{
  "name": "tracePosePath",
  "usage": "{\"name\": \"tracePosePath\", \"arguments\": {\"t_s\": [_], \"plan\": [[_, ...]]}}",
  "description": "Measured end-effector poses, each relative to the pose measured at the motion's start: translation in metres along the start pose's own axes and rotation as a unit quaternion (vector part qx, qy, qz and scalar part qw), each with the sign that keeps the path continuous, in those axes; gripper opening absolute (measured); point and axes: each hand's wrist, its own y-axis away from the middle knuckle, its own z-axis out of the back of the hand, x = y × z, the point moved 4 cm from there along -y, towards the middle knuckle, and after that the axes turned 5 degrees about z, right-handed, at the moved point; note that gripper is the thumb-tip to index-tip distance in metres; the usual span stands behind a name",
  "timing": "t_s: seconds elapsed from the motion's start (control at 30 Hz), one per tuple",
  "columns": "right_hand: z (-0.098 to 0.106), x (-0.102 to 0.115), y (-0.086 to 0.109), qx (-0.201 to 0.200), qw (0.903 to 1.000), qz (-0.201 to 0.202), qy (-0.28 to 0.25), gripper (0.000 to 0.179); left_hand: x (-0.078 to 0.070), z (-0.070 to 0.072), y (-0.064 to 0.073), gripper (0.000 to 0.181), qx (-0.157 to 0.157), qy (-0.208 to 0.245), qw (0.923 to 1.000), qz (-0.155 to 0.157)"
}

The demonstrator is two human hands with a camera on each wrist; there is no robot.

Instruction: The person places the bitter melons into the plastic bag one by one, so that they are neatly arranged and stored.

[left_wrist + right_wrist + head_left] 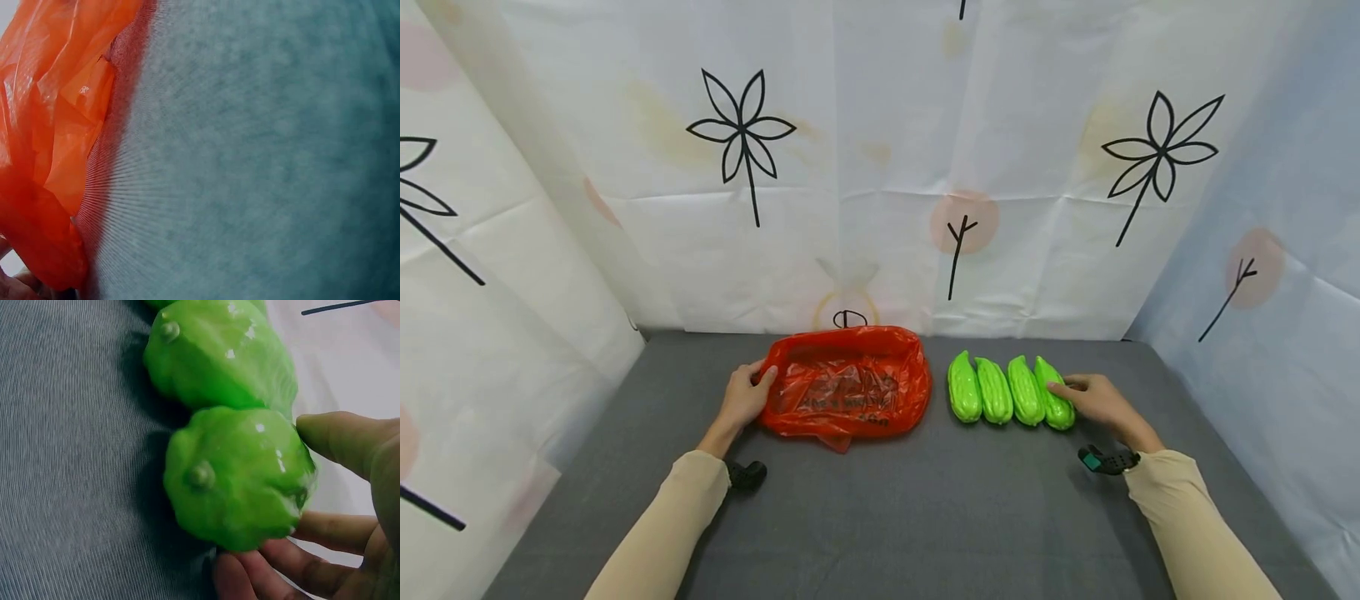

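Note:
In the head view, my left hand [747,398] grips the left edge of a red plastic bag [850,387], which lies spread with its mouth rounded and dark printing inside. The left wrist view shows the bag's crumpled orange-red side [56,125], with a few fingertips [22,284] at the lower corner. Several bright green bitter melons stand side by side to the right of the bag. My right hand [1101,400] holds the rightmost bitter melon [1056,398], thumb on top and fingers along its right side. That bitter melon [240,481] touches its neighbour [219,356] in the right wrist view.
A dark grey cloth covers the table [880,525]. White sheets printed with flowers and trees hang behind it [865,167] and at both sides. Black bands sit on both wrists, the right band [1108,460] with a green part.

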Motion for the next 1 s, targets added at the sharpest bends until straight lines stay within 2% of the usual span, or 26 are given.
{"name": "tracePosePath", "arguments": {"t_s": [0.1,0.23,0.33,0.47,0.6,0.77,0.87,1.0], "plan": [[0.001,0.001,-0.001,0.0,0.9998,0.005,-0.02,0.077,-0.001,-0.001,0.001,0.048,0.001,0.0,1.0,0.002],[0.01,0.015,0.002,-0.04,0.9982,0.004,-0.043,0.08,-0.002,-0.001,0.001,0.048,0.002,0.004,1.0,0.001],[0.017,0.046,0.004,-0.069,0.9967,0.02,-0.037,0.081,-0.002,-0.002,0.001,0.048,0.005,0.007,1.0,0.0],[0.006,0.102,-0.004,-0.058,0.9952,0.059,-0.051,0.077,-0.002,-0.001,0.002,0.049,0.008,0.011,0.9999,0.003],[-0.036,0.157,-0.025,-0.012,0.9875,0.087,-0.131,0.069,-0.001,0.002,0.001,0.05,0.009,0.013,0.9999,0.004],[-0.113,0.221,-0.057,0.037,0.9789,0.095,-0.177,0.051,-0.001,0.005,-0.001,0.049,0.006,0.01,0.9999,-0.002],[-0.155,0.249,-0.072,0.055,0.9777,0.082,-0.186,0.042,0.0,0.003,-0.002,0.049,0.012,0.01,0.9999,-0.003],[-0.199,0.272,-0.086,0.058,0.9754,0.056,-0.205,0.034,0.003,0.001,-0.001,0.051,0.017,0.011,0.9998,0.005]]}}
